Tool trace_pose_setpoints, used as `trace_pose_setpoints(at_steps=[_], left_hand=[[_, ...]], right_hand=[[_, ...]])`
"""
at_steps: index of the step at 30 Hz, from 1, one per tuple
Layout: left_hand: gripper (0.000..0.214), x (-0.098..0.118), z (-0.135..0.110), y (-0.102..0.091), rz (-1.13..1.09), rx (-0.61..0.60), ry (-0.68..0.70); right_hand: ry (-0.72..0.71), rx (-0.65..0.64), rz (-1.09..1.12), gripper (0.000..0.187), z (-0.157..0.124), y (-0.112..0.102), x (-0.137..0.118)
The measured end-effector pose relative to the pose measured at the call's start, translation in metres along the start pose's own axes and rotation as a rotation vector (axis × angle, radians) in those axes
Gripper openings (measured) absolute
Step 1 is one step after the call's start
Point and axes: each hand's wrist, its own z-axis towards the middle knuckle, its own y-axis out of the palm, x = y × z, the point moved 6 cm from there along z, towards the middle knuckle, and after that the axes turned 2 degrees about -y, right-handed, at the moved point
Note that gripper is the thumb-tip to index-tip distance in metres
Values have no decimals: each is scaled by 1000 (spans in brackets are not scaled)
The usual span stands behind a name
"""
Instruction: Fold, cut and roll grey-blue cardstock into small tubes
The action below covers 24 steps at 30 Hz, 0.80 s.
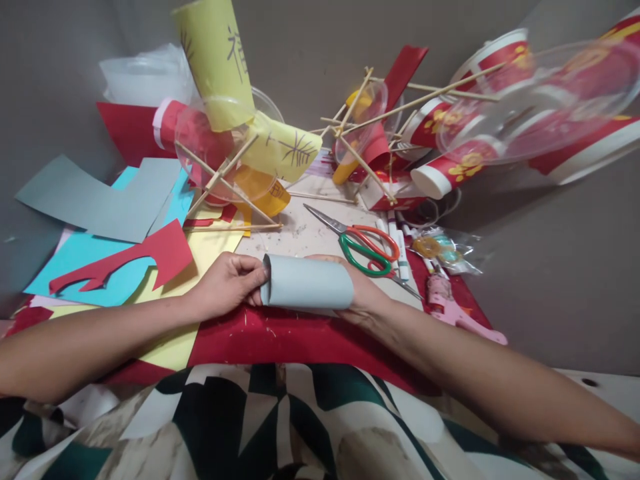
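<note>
A sheet of grey-blue paper rolled into a tube (310,283) lies sideways between my hands, near the front edge of the work surface. My left hand (235,283) pinches the tube's left end, thumb and fingers closed on the paper edge. At the other end my right hand (361,293) grips the tube from behind and below; most of its fingers are hidden by the paper. Just beyond the right hand lie scissors (367,250) with red and green handles, blades pointing to the far left.
Coloured paper sheets (100,200) and a red cut-out (125,260) lie at left. Stick-and-plastic-disc constructions with a yellow paper tube (215,67) and red paper cups (460,163) stand behind. Markers (400,247), a small plastic bag (445,248) and a pink glue gun (460,310) are at right.
</note>
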Motion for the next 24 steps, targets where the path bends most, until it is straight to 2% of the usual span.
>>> trace_pose_setpoints(at_steps=[6,11,15,20,24], left_hand=[[37,-3,5,-6,-57,69,-111],[31,-4,7,-6,-36,72,-152],[26,-5,5,-6,-33,78,-130],[25,3,0,-3,13,80,-64],[25,11,-5,1,92,71,64]], right_hand=[[114,-26,188,21,2,3,0],[199,-55,160,15,-2,0,0],[171,-41,189,20,-2,1,0],[160,-58,219,29,1,-3,16],[-27,-177,-22,31,0,-8,23]])
